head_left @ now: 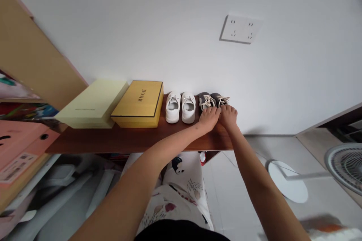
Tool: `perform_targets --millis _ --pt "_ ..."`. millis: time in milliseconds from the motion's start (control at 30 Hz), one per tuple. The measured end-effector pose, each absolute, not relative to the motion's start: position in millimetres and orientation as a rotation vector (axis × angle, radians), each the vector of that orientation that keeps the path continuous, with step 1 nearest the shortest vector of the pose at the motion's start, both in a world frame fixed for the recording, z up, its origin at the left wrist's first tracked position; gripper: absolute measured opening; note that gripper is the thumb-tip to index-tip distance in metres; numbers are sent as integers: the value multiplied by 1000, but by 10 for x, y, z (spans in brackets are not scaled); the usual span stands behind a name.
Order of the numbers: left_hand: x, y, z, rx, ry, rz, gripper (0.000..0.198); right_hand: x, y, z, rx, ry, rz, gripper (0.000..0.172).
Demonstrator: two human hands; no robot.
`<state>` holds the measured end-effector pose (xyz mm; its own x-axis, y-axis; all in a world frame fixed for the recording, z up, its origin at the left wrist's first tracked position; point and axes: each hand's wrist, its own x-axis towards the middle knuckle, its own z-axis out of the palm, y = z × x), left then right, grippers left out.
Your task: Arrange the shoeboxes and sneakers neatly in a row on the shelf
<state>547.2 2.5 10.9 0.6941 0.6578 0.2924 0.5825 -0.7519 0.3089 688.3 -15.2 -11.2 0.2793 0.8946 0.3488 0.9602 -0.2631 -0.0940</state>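
Your left hand [209,118] and right hand [228,116] lie over rear parts of dark shoes [206,99], hiding them; you cannot tell if hands grip. Shoes stand at right end of brown shelf [85,140], beside white shoes [172,114]. Lettering on pale box [94,99] is unreadable. Fan [346,165] is cut off at right edge.

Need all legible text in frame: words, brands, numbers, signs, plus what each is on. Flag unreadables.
"MMOK": lid of the yellow box.
Pale box: one line of print on the lid, too small and blurred to read.
Pink box: barcode label, print unreadable; dark mark at the picture's left edge, cut off.
Dark shoes: no readable text.
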Motion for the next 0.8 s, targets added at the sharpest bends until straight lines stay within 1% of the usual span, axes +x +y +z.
perform_targets --millis 100,200,267,367,467,533,633,700,767,800 --pt "5073 -197 177 2732 863 648 37 6667 -283 -59 -2060 -1585 -274 37" --pt "4585 -382 308 2679 768 590 30 6317 -458 25 -1773 -1571 -58 33" --pt "4222 -495 379 2645 692 525 29 6015 -614 51 -1609 -1542 176 34" --pt "3653 -682 346 2601 633 429 31 5511 -884 -36 -1404 -1532 658 36" --pt "3119 -933 86 2494 745 416 28 5032 -1138 -304 -1217 -1577 1101 38" --pt "2813 -1145 -179 2421 860 404 26 4763 -1279 -551 -1162 -1583 1299 39" --pt "2431 -1464 -568 2467 845 195 25 4455 -1445 -924 -1214 -1612 1469 37" --pt "2211 -1604 -742 2468 840 78 23 4305 -1523 -1121 -1283 -1677 1531 35" --pt "2001 -1644 -825 2394 932 54 22 4179 -1567 -1248 -1332 -1742 1580 36" --pt "1895 -1627 -838 2331 1008 81 25 4118 -1571 -1281 -1350 -1755 1597 38"
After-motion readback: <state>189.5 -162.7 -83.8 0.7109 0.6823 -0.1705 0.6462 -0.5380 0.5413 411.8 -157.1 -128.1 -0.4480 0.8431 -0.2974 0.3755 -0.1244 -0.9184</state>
